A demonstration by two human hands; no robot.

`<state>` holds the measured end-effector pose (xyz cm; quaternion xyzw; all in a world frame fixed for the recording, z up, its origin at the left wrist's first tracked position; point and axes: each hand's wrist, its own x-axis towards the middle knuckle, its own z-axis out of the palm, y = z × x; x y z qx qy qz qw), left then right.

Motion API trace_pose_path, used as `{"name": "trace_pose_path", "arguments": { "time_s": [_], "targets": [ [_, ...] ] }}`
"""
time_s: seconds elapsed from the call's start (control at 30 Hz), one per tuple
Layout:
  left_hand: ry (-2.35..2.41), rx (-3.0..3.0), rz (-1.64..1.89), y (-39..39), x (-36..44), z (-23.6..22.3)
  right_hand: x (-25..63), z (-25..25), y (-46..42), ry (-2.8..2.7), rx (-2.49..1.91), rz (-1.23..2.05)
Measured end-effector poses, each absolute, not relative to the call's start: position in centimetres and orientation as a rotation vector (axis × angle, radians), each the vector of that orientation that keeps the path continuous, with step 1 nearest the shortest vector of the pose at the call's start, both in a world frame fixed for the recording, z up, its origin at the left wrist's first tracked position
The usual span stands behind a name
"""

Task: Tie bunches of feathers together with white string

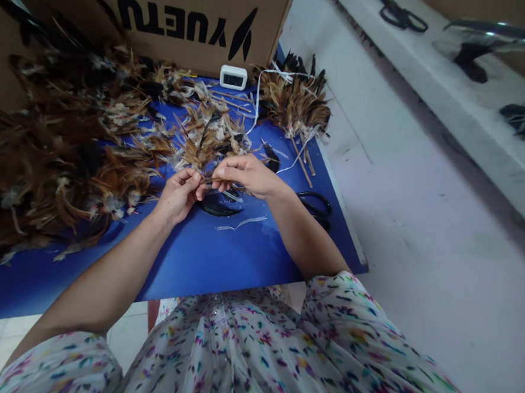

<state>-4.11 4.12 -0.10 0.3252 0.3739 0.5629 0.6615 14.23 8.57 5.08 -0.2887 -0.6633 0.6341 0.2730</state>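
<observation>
My left hand [179, 196] is closed in a pinch, thumb against fingers, on one end of a thin brown stick [208, 181]. Close beside it, my right hand [248, 175] has its fingers curled over the same stick from the other side. Small parts at the fingertips are too fine to make out. Just beyond the hands lies a heap of brown feathers [213, 131]. A curved black feather [221, 208] and a clear plastic strip [247, 221] rest on the blue table [223, 259] below them. Black scissor-like handles [319, 207] show partly behind my right forearm.
Large piles of brown feathers [59, 172] cover the table's left. Feather bundles [295, 100] with sticks [306, 163] lie at the back right, with white ribbon [258, 95]. A white digital clock [233, 77] stands before a cardboard box [187, 43]. A wall with a ledge [430, 64] bounds the right.
</observation>
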Motion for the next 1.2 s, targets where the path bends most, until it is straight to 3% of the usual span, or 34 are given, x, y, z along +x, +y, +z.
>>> {"name": "trace_pose_path", "arguments": {
  "time_s": [0.53, 1.2],
  "targets": [
    [0.9, 0.699, 1.272, 4.2, -3.9, -0.2, 12.4, 3.0, 7.5, -2.227, -0.666, 0.809],
    [0.859, 0.73, 1.284, 4.1, -3.9, -0.1, 12.4, 3.9, 7.2, -2.114, -0.8, 0.693]
  ]
}}
